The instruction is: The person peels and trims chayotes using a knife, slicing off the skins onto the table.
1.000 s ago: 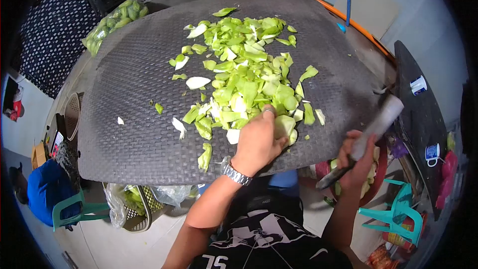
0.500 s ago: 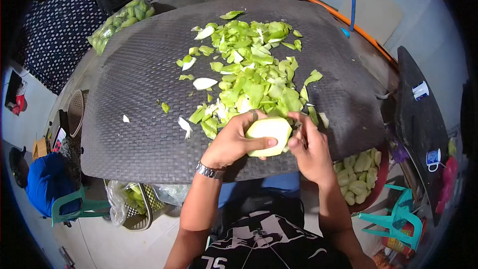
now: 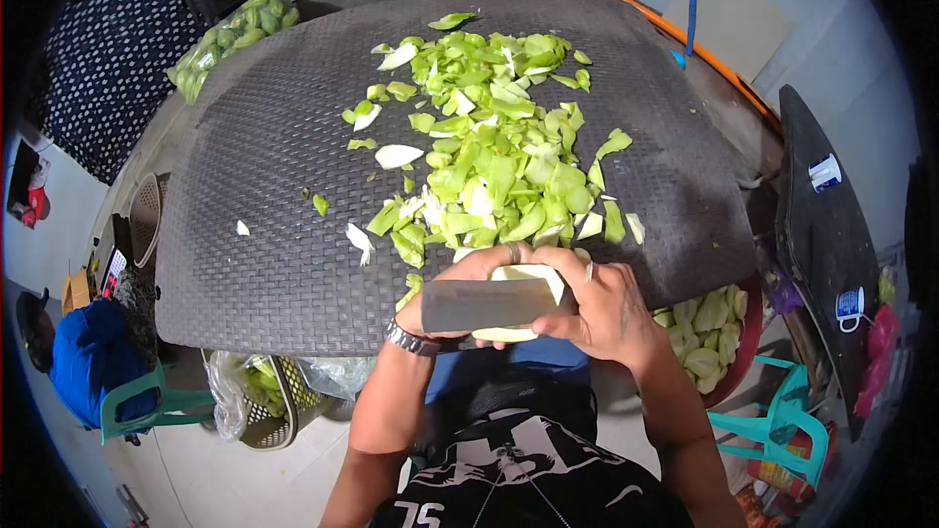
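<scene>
- The left hand [image 3: 474, 267] is closed around a pale peeled vegetable [image 3: 528, 275], its fingers curled over the far side; much of the palm is hidden behind a blade.
- The right hand [image 3: 614, 311] is wrapped around a knife [image 3: 489, 305], whose broad grey blade points left across the near face of the vegetable; the handle is covered by the hand, and whether the edge touches the flesh cannot be told.
- The vegetable sits between the two hands, above the near edge of a dark woven table [image 3: 264, 215], with pale strips of it showing on the far and near sides of the blade.
- A silver watch [image 3: 413, 339] circles the left wrist.
- Just beyond the hands, a long heap of green peelings [image 3: 499, 137] runs toward the far edge of the table, with loose scraps scattered to its left and right.
- To the right, below the near corner of the table, a red basin [image 3: 749, 347] holds many pale peeled pieces [image 3: 706, 328].
- At the far left, a clear bag of green vegetables [image 3: 237, 36] lies against the table's edge.
- Near left, on the floor, stands a basket [image 3: 290, 422] with plastic and greens in it.
- Farther right, two mugs [image 3: 850, 307] rest on a dark board [image 3: 827, 235], well apart from each other.
- A teal stool [image 3: 782, 420] stands near right, just beside the basin.
</scene>
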The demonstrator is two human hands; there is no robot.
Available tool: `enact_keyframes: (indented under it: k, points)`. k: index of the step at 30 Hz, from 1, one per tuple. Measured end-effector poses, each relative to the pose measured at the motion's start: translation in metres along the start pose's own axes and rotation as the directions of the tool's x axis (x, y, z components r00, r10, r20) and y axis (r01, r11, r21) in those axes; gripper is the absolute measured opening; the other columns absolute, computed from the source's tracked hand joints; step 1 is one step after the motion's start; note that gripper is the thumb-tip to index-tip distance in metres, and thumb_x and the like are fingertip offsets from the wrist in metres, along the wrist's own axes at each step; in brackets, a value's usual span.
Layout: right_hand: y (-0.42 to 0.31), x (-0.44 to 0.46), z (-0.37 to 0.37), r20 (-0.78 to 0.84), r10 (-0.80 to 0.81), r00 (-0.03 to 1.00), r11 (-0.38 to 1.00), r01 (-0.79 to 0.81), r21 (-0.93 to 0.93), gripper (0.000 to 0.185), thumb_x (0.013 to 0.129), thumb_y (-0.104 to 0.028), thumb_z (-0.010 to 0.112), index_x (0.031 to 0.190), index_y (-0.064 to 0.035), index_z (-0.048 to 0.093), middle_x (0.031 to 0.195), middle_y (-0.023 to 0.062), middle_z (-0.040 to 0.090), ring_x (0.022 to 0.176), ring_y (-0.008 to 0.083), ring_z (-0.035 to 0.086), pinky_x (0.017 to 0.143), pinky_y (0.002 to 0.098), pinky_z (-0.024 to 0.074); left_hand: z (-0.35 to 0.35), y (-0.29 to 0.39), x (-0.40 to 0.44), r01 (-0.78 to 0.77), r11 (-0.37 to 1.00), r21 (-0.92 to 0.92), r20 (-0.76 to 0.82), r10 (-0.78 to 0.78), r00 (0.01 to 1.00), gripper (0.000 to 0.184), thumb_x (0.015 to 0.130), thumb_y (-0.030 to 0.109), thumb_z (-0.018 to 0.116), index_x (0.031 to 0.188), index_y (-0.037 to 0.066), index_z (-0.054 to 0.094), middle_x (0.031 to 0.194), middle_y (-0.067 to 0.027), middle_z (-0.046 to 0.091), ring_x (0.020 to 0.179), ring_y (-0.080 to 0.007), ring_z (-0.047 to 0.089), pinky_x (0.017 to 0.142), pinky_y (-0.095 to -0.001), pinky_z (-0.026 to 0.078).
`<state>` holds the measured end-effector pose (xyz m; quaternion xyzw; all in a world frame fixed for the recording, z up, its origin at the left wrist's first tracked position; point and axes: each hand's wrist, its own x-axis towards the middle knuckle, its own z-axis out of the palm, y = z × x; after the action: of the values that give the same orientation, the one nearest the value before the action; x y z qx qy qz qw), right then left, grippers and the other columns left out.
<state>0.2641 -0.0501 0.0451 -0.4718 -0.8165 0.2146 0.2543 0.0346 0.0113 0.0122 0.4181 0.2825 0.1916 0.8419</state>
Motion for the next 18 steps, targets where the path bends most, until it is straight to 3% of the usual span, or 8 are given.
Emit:
enact_keyframes:
  k: [2,4,6,8,10,13,16,18]
  points:
    - [0.0,0.002,-0.002,0.017,0.049,0.999,0.997,-0.05,0.05,0.068,0.098,-0.064,0.061,0.138,-0.0098,0.056,0.092,0.0238,0.073,0.087,0.0461,0.073,0.075,0.0544,0.0573,0.01,0.0,-0.001,-0.038,0.973,0.228,-0.09,0.06,0.994,0.048,0.086,0.021,0.086,0.121,0.003,0.059,0.088,-0.007,0.071,0.058,-0.0114,0.066,0.047,-0.0224,0.051]
    - [-0.001,0.006,-0.004,0.05,0.141,0.989,0.982,-0.146,0.118,0.058,0.1,-0.059,0.061,0.128,-0.0081,0.061,0.087,0.0247,0.072,0.087,0.0463,0.072,0.074,0.0536,0.0563,0.006,-0.006,0.009,-0.434,0.682,0.589,0.119,0.458,0.881,0.045,0.085,0.017,0.088,0.119,0.002,0.062,0.085,-0.006,0.071,0.059,-0.0096,0.065,0.048,-0.0228,0.051]
    - [0.01,0.01,0.004,0.0,0.168,0.986,0.976,-0.166,0.139,0.051,0.103,-0.054,0.059,0.12,-0.006,0.061,0.082,0.0251,0.07,0.086,0.0474,0.071,0.074,0.0538,0.0547,0.017,0.0,-0.006,-0.122,0.876,0.467,0.109,0.08,0.991,0.036,0.089,0.012,0.085,0.116,0.002,0.064,0.084,-0.006,0.072,0.062,-0.0092,0.065,0.051,-0.0238,0.051]
    - [0.009,0.018,-0.004,0.118,0.297,0.948,0.893,-0.319,0.319,0.045,0.107,-0.047,0.055,0.124,-0.0056,0.058,0.086,0.0255,0.07,0.085,0.0498,0.069,0.076,0.0533,0.0537,0.025,-0.001,-0.003,-0.218,0.751,0.623,-0.014,0.289,0.957,0.043,0.086,0.016,0.089,0.117,0.0,0.063,0.087,-0.005,0.072,0.064,-0.0096,0.065,0.054,-0.0265,0.053]
    - [0.021,0.022,0.003,-0.033,0.386,0.922,0.901,-0.369,0.229,0.043,0.109,-0.043,0.052,0.131,-0.0049,0.053,0.087,0.0257,0.071,0.082,0.0508,0.069,0.078,0.0513,0.0543,0.034,0.009,-0.008,-0.148,0.818,0.556,-0.129,0.261,0.957,0.047,0.086,0.015,0.088,0.121,0.002,0.06,0.091,-0.0064,0.071,0.069,-0.0091,0.066,0.055,-0.026,0.053]
    - [0.038,0.031,0.007,-0.092,0.492,0.866,0.865,-0.474,0.164,0.044,0.111,-0.04,0.049,0.135,-0.0031,0.049,0.086,0.0248,0.072,0.079,0.0439,0.072,0.08,0.0489,0.0544,0.02,-0.002,-0.008,-0.33,0.65,0.685,-0.062,0.504,0.862,0.049,0.086,0.012,0.088,0.123,0.006,0.057,0.096,-0.0069,0.07,0.069,-0.0083,0.064,0.056,-0.0255,0.052]
    - [0.018,0.044,-0.01,-0.083,0.638,0.766,0.752,-0.596,0.282,0.045,0.111,-0.04,0.048,0.134,-0.0013,0.05,0.084,0.0215,0.072,0.075,0.0321,0.074,0.079,0.0457,0.0546,0.017,0.007,-0.021,-0.275,0.836,0.476,-0.188,0.402,0.896,0.049,0.085,0.007,0.087,0.122,0.009,0.056,0.101,-0.0066,0.07,0.066,-0.0069,0.061,0.054,-0.0243,0.049]
    - [0.013,0.046,-0.011,0.004,0.672,0.74,0.683,-0.623,0.382,0.053,0.111,-0.048,0.047,0.133,-0.0006,0.051,0.078,0.0137,0.068,0.066,0.021,0.068,0.071,0.0407,0.0536,0.012,0.011,-0.026,-0.24,0.892,0.382,-0.252,0.35,0.902,0.051,0.083,0.004,0.088,0.121,0.009,0.055,0.097,-0.0041,0.07,0.068,-0.0071,0.06,0.055,-0.0239,0.048]
